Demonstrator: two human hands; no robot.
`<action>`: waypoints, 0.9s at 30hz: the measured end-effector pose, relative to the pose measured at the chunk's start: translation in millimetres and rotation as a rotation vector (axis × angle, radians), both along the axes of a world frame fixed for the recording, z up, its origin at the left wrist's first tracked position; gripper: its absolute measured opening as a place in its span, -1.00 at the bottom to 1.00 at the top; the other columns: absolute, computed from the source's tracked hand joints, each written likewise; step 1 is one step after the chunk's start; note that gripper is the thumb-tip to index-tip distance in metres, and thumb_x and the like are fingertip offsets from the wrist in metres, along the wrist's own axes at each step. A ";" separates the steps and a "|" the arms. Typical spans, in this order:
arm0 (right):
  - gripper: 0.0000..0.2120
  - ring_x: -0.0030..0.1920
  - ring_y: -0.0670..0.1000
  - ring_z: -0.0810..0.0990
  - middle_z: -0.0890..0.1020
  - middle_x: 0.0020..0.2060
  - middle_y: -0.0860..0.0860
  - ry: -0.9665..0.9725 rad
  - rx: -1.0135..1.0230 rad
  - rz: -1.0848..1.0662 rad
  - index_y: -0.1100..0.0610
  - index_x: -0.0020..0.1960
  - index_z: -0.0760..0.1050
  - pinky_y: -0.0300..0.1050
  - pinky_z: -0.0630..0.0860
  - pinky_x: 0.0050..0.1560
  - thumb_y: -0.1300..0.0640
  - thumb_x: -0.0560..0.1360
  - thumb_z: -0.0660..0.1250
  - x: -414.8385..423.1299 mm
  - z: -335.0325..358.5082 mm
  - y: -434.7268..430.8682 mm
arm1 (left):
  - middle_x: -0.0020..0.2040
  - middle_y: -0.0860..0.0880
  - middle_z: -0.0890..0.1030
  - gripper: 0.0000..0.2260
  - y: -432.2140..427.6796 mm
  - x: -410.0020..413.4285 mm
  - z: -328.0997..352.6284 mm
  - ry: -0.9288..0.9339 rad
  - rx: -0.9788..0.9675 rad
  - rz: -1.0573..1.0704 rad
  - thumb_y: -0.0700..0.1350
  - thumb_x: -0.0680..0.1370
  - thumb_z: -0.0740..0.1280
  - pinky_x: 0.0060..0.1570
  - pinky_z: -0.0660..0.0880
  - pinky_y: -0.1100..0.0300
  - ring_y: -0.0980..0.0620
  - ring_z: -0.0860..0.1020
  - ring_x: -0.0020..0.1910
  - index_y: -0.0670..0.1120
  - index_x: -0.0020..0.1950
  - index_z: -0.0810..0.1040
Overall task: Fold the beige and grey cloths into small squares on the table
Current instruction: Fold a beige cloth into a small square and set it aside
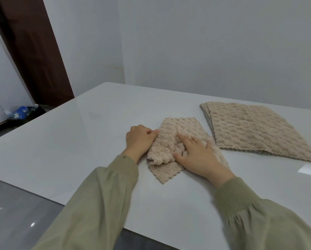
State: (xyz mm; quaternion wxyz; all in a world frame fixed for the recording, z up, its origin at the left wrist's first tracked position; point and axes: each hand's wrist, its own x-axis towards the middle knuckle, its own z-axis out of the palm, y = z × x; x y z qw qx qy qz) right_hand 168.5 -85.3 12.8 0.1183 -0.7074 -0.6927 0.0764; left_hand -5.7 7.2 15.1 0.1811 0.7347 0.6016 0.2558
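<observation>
A beige textured cloth (171, 134) lies bunched and partly folded on the white table (78, 141), near its middle. My left hand (139, 139) grips the cloth's left edge with curled fingers. My right hand (196, 156) lies flat on the cloth with straight fingers, pressing it down. To the right lies a stack of flat beige cloths (255, 130), with grey edges showing at its left side. No separate grey cloth is visible.
The table's near edge runs diagonally at the lower left, with grey floor (15, 213) below it. A dark brown door frame (30, 51) and plastic bottles (22, 111) on the floor stand at the far left. White walls are behind the table.
</observation>
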 end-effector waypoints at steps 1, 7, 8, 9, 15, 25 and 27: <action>-0.31 0.52 0.00 0.03 0.17 0.51 -0.06 0.013 0.014 -0.004 -0.13 0.52 -0.06 0.29 -0.17 0.46 -0.26 0.49 0.10 -0.5 0.1 -0.9 | -0.09 0.02 0.65 -0.68 1.2 4.8 1.1 0.022 -0.016 -0.027 0.20 0.52 0.24 0.07 0.44 0.01 -0.07 0.47 0.09 0.03 -0.13 0.68; -0.24 0.51 0.01 0.07 0.16 0.51 -0.04 0.070 0.092 -0.026 0.00 0.53 -0.05 0.24 -0.11 0.48 -0.26 0.47 0.17 -1.9 0.5 -4.9 | -0.24 0.00 0.56 -0.94 -10.6 2.3 0.9 -0.420 -0.061 -0.046 -0.18 0.47 0.30 -0.23 0.44 0.17 0.02 0.50 -0.23 -0.06 -0.21 0.48; -0.24 0.51 0.01 0.07 0.14 0.52 -0.03 0.080 0.097 -0.025 0.01 0.54 -0.05 0.22 -0.11 0.48 -0.26 0.48 0.17 -1.6 0.7 -5.6 | -0.27 0.01 0.53 -0.92 -12.0 -2.6 1.7 -0.419 0.016 -0.009 -0.22 0.47 0.27 -0.28 0.40 0.18 0.03 0.47 -0.27 -0.07 -0.20 0.46; -0.24 0.51 0.01 0.06 0.14 0.52 -0.03 0.092 0.105 -0.022 0.00 0.54 -0.05 0.21 -0.12 0.49 -0.26 0.49 0.15 -1.4 0.8 -6.2 | -0.28 0.01 0.52 -0.90 -14.3 -6.9 3.6 -0.362 0.145 0.018 -0.26 0.47 0.25 -0.30 0.37 0.17 0.01 0.46 -0.29 -0.08 -0.20 0.45; -0.31 0.52 0.00 0.02 0.12 0.52 -0.04 0.006 0.101 -0.074 0.00 0.53 0.02 0.26 -0.11 0.46 -0.34 0.51 -0.05 2.3 -1.4 -7.6 | 0.47 -0.03 0.31 -0.72 -11.7 -11.8 -1.2 0.303 0.437 -0.362 -0.19 0.53 0.29 0.39 0.17 -0.15 -0.10 0.25 0.43 0.05 0.20 0.58; -0.30 0.53 0.02 -0.04 0.02 0.54 -0.03 -0.118 -0.005 -0.108 -0.02 0.53 0.02 0.31 -0.10 0.44 -0.35 0.51 -0.07 -0.1 -4.7 -7.9 | 0.11 -0.03 0.58 -0.74 -7.9 -29.1 -12.7 0.114 0.048 0.070 0.03 0.57 0.17 0.21 0.35 -0.06 -0.09 0.46 0.15 0.00 0.08 0.60; -0.30 0.53 0.02 -0.04 0.02 0.54 -0.03 -0.118 -0.013 -0.105 -0.02 0.53 0.02 0.29 -0.11 0.45 -0.35 0.51 -0.06 1.0 -4.5 -6.2 | 0.06 0.00 0.57 -0.86 -7.8 -23.7 -11.2 0.056 0.071 0.027 -0.05 0.55 0.25 0.18 0.36 -0.04 -0.06 0.47 0.11 0.01 0.01 0.59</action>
